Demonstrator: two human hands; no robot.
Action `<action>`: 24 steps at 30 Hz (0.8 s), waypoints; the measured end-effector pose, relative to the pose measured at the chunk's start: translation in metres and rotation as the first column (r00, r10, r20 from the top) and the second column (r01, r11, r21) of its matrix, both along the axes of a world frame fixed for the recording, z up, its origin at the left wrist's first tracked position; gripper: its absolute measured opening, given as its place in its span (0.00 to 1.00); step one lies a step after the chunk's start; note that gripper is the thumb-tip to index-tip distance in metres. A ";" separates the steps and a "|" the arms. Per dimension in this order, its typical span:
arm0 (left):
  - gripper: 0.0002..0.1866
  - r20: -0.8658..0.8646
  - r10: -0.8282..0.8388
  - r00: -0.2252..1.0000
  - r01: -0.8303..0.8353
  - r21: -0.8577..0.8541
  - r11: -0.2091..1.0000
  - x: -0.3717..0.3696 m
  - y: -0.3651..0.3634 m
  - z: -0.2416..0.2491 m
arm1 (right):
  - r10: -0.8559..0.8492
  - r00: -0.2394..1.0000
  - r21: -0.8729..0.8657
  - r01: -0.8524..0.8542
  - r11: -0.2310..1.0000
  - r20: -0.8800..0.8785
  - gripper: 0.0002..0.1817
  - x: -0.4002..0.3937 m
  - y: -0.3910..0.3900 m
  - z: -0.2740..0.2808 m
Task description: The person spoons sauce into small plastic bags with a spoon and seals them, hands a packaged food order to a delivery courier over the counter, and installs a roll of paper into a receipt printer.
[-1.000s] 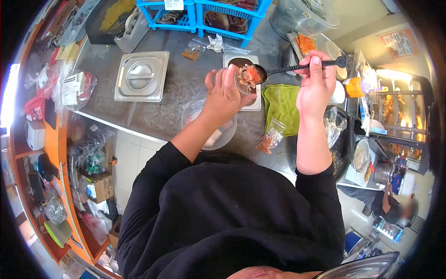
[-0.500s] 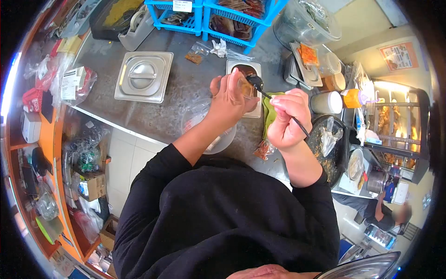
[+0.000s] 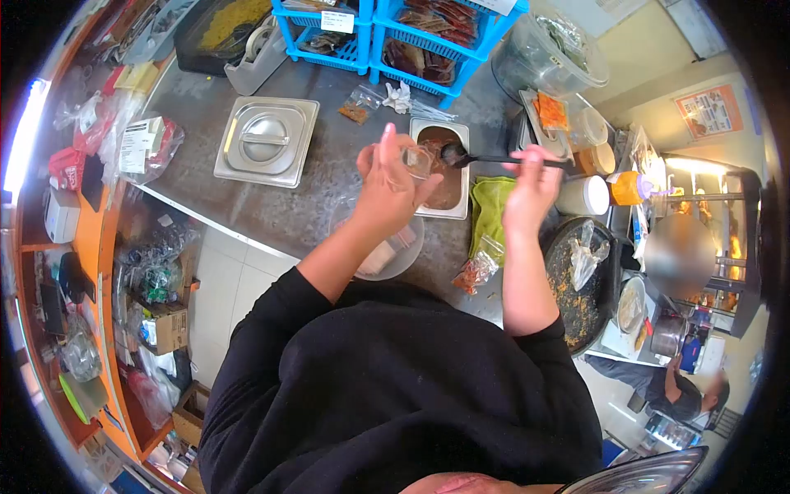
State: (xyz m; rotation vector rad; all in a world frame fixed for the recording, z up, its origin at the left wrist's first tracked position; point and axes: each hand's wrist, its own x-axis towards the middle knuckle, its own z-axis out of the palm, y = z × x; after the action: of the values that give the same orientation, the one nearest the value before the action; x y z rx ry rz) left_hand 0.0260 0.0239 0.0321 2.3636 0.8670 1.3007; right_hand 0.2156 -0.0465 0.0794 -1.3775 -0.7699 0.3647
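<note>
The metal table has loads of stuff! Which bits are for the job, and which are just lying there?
For the job, it seems:
- small clear cup, left hand
- black ladle, right hand
- sauce pan

Just lying about:
- green cloth
- tape dispenser

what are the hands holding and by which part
The right hand grips a black serving spoon by its handle; the left hand holds a small clear plastic cup around its side.

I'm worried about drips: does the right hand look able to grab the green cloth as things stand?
Probably, after putting down the black ladle it holds. The green cloth lies beside the right hand, mostly uncovered; only a small plastic bag overlaps its near edge.
</note>
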 end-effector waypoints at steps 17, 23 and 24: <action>0.52 0.060 0.182 0.981 -0.185 0.046 0.982 -0.038 -0.020 0.011 | 0.270 0.962 -0.188 -0.260 0.947 0.031 0.13 -0.025 -0.022 -0.074; 0.55 0.050 0.173 0.984 -0.175 0.031 0.984 -0.047 -0.033 0.018 | 0.073 0.990 -0.149 -0.090 0.985 -0.119 0.15 -0.007 -0.029 -0.082; 0.55 0.068 0.155 0.986 -0.156 0.020 0.987 -0.045 -0.034 0.016 | 0.054 0.978 -0.117 -0.079 0.990 -0.202 0.15 0.002 -0.028 -0.087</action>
State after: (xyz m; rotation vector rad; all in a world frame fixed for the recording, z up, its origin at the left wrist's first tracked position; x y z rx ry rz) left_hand -0.0189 -0.0099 0.0482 2.2967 1.0385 1.4489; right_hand 0.2172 -0.0750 -0.0074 -1.4088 -0.6377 0.6024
